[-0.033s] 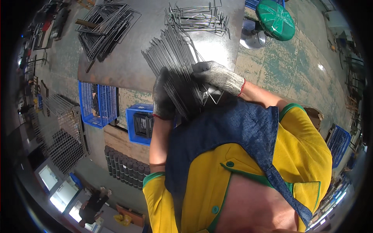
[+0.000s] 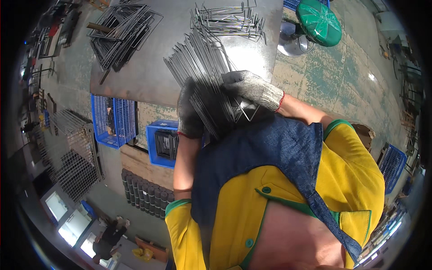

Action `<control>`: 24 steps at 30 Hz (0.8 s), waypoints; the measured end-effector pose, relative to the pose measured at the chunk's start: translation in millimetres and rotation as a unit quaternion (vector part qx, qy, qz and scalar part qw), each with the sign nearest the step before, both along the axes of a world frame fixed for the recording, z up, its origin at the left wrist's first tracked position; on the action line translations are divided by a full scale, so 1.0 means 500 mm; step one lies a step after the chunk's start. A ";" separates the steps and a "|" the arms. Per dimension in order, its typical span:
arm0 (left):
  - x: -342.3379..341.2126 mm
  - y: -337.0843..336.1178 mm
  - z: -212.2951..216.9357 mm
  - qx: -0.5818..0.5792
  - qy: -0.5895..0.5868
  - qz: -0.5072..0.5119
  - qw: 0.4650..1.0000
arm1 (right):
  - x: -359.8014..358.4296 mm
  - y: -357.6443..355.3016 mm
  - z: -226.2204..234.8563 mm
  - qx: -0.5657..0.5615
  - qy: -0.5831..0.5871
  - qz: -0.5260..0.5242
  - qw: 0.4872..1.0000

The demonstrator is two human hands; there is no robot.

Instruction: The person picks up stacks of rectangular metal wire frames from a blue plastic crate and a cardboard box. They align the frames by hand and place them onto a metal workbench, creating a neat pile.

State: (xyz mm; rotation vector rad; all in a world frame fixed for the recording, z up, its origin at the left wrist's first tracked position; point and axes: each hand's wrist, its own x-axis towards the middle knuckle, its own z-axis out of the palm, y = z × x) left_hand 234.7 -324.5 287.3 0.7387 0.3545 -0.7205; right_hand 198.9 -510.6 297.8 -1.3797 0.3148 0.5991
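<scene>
A thick bundle of thin bent metal wire frames [image 2: 201, 58] lies slanted in front of my apron, at the near edge of the table. My left hand [image 2: 190, 110], in a darkened knit glove, is closed around the bundle's left side. From the right, my right hand [image 2: 252, 90], in a grey-white glove with a red cuff edge, grips the same wires, its thumb and fingertips against them. Several wire ends stick out below the right hand. Part of the left fingers and the bundle's lower end are in dark shadow and hard to make out.
On the metal table [image 2: 148, 83] lie a wire frame pile [image 2: 120, 36] at far left and another pile [image 2: 229, 21] at the back. A green stool [image 2: 319, 23] stands right. Blue crates [image 2: 113, 121] and a blue bin [image 2: 162, 143] sit at left. Farther off, a person [image 2: 108, 240] is visible.
</scene>
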 end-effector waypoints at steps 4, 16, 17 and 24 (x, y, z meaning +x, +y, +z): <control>-0.006 -0.017 0.000 0.016 -0.018 0.028 0.999 | -0.013 -0.014 -0.055 -0.069 -0.111 0.039 0.991; -0.008 -0.029 0.009 -0.008 -0.020 -0.004 1.000 | -0.054 -0.028 -0.080 -0.114 -0.172 0.075 0.976; -0.006 -0.026 0.000 -0.003 -0.031 -0.008 0.999 | -0.052 -0.028 -0.082 -0.109 -0.131 0.086 0.982; -0.002 -0.019 -0.026 0.188 -0.275 -0.094 0.938 | -0.050 -0.056 -0.126 -0.158 -0.353 0.075 0.919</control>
